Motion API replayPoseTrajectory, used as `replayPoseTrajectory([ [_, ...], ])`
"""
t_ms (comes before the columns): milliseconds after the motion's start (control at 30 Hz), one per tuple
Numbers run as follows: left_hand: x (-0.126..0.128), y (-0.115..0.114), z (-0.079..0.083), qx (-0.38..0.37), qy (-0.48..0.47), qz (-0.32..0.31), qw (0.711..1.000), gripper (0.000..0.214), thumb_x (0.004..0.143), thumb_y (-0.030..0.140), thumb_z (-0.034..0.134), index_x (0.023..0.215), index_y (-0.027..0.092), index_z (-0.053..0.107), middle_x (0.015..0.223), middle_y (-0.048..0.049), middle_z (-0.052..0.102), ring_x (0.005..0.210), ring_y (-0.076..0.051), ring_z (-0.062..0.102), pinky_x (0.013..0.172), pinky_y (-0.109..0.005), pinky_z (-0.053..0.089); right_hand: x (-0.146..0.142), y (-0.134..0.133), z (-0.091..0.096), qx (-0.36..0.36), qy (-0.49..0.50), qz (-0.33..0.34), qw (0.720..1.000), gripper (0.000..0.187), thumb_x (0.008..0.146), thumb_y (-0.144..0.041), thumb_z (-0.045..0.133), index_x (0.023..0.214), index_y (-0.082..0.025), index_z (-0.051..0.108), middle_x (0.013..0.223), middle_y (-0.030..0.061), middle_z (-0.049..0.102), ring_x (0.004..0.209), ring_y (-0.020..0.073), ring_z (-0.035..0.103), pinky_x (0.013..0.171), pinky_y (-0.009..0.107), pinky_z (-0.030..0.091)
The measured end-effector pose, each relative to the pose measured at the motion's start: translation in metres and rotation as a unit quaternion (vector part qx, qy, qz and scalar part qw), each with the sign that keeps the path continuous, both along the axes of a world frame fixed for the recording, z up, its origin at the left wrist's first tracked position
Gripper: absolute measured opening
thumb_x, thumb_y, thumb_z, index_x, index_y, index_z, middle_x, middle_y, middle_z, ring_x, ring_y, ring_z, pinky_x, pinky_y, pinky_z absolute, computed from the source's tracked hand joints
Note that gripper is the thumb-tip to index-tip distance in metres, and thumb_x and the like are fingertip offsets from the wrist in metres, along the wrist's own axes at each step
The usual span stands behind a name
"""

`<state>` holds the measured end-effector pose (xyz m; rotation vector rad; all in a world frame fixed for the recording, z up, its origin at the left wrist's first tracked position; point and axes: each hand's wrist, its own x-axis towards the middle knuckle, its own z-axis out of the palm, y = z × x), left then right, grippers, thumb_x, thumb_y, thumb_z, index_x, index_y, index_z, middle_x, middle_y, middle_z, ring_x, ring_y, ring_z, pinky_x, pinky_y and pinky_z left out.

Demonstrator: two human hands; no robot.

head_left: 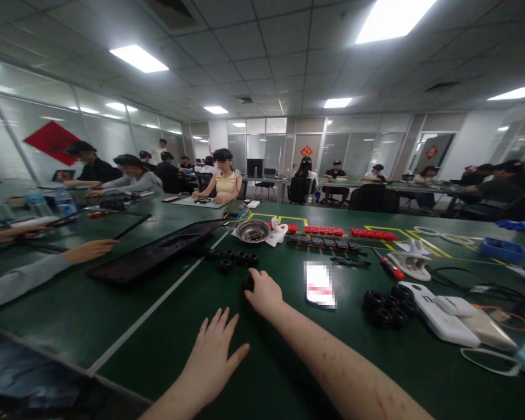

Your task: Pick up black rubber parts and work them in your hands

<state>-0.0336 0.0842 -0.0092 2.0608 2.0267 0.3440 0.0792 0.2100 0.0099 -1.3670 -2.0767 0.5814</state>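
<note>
My right hand (265, 294) is closed on a small black wheel (247, 284), most of it hidden by the fingers, low over the green table (157, 361). My left hand (213, 357) lies open and palm down, fingers spread, holding nothing, nearer the table's front edge. Just beyond the right hand sits a cluster of black wheels (240, 258). More such wheels (389, 306) are grouped to the right, and a lit phone (319, 284) lies between them and my right hand.
A long black panel (157, 254) lies at left, beside a co-worker's hand (87, 251) holding a thin black rod. Farther back are a metal bowl (252, 231) with small parts, red trays (324, 231) and a black strip (326, 243). A screwdriver (391, 268) and blue bin (503, 249) lie right.
</note>
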Motion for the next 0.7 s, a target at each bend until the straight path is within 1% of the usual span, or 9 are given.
replayPoseTrajectory([
  [100, -0.002, 0.0, 0.0, 0.01, 0.0, -0.01, 1.0, 0.063, 0.077, 0.057, 0.03, 0.128, 0.021, 0.035, 0.139, -0.0109, 0.03, 0.129, -0.027, 0.019, 0.103, -0.051, 0.017, -0.023, 0.018, -0.003, 0.015, -0.043, -0.011, 0.999, 0.056, 0.066, -0.021, 0.063, 0.116, -0.016, 0.04, 0.102, 0.0126, 0.054, 0.094, 0.0283, 0.053, 0.074, 0.036, 0.04],
  [200, -0.005, 0.0, 0.001, 0.011, -0.014, -0.018, 1.0, 0.06, 0.077, 0.055, 0.032, 0.127, 0.022, 0.036, 0.138, -0.0106, 0.03, 0.128, -0.028, 0.021, 0.102, -0.052, 0.019, -0.036, 0.03, -0.002, 0.035, -0.067, -0.015, 0.997, 0.059, 0.07, -0.025, 0.061, 0.121, -0.015, 0.032, 0.109, 0.0143, 0.05, 0.098, 0.0268, 0.051, 0.076, 0.036, 0.04],
  [233, -0.006, 0.0, 0.001, 0.012, -0.019, -0.02, 1.0, 0.06, 0.077, 0.055, 0.032, 0.127, 0.023, 0.036, 0.138, -0.0105, 0.031, 0.128, -0.029, 0.021, 0.102, -0.053, 0.019, -0.036, 0.032, -0.001, 0.041, -0.074, -0.017, 0.996, 0.058, 0.071, -0.027, 0.06, 0.12, -0.014, 0.032, 0.112, 0.0156, 0.048, 0.101, 0.0274, 0.049, 0.077, 0.036, 0.04],
  [300, -0.009, 0.001, 0.001, 0.011, -0.026, -0.024, 0.999, 0.06, 0.077, 0.056, 0.032, 0.127, 0.024, 0.035, 0.138, -0.0103, 0.03, 0.128, -0.029, 0.022, 0.101, -0.054, 0.02, -0.032, 0.03, -0.001, 0.049, -0.092, -0.016, 0.994, 0.047, 0.075, -0.03, 0.056, 0.114, -0.012, 0.039, 0.112, 0.0183, 0.047, 0.101, 0.0298, 0.048, 0.078, 0.04, 0.038],
  [367, -0.01, 0.002, 0.001, 0.007, -0.033, -0.027, 0.999, 0.061, 0.076, 0.056, 0.032, 0.127, 0.024, 0.035, 0.138, -0.0103, 0.03, 0.127, -0.03, 0.022, 0.101, -0.055, 0.02, -0.02, 0.021, -0.003, 0.044, -0.114, 0.005, 0.993, 0.031, 0.078, -0.031, 0.05, 0.102, -0.011, 0.049, 0.101, 0.0175, 0.054, 0.093, 0.03, 0.052, 0.073, 0.041, 0.04],
  [467, -0.011, 0.003, -0.001, -0.006, -0.035, -0.03, 0.999, 0.062, 0.075, 0.058, 0.033, 0.127, 0.024, 0.035, 0.138, -0.0101, 0.03, 0.127, -0.031, 0.022, 0.1, -0.056, 0.02, 0.012, -0.003, -0.007, 0.012, -0.148, 0.075, 0.986, 0.018, 0.078, -0.032, 0.05, 0.078, -0.016, 0.058, 0.075, 0.0087, 0.06, 0.073, 0.0247, 0.057, 0.064, 0.036, 0.042],
  [533, -0.011, 0.004, -0.003, -0.013, -0.027, -0.028, 0.999, 0.062, 0.075, 0.058, 0.033, 0.127, 0.025, 0.035, 0.137, -0.0096, 0.031, 0.127, -0.03, 0.022, 0.1, -0.056, 0.02, 0.044, -0.021, -0.006, -0.019, -0.163, 0.122, 0.979, 0.015, 0.073, -0.033, 0.056, 0.068, -0.018, 0.059, 0.068, 0.0039, 0.06, 0.068, 0.0218, 0.058, 0.061, 0.032, 0.042],
  [633, -0.012, 0.007, -0.011, -0.014, -0.006, -0.018, 1.0, 0.063, 0.074, 0.06, 0.033, 0.126, 0.024, 0.034, 0.137, -0.0084, 0.031, 0.126, -0.029, 0.023, 0.101, -0.055, 0.02, 0.105, -0.039, 0.008, -0.09, -0.175, 0.152, 0.969, 0.017, 0.068, -0.038, 0.061, 0.067, -0.021, 0.062, 0.061, -0.001, 0.06, 0.056, 0.0168, 0.057, 0.049, 0.024, 0.04],
  [700, -0.015, 0.01, -0.017, -0.014, 0.009, -0.017, 1.0, 0.065, 0.074, 0.06, 0.033, 0.127, 0.023, 0.032, 0.137, -0.0086, 0.029, 0.127, -0.029, 0.022, 0.101, -0.055, 0.019, 0.154, -0.041, 0.025, -0.142, -0.174, 0.143, 0.964, 0.018, 0.069, -0.04, 0.06, 0.072, -0.023, 0.065, 0.06, -0.0032, 0.062, 0.05, 0.0133, 0.056, 0.043, 0.02, 0.039],
])
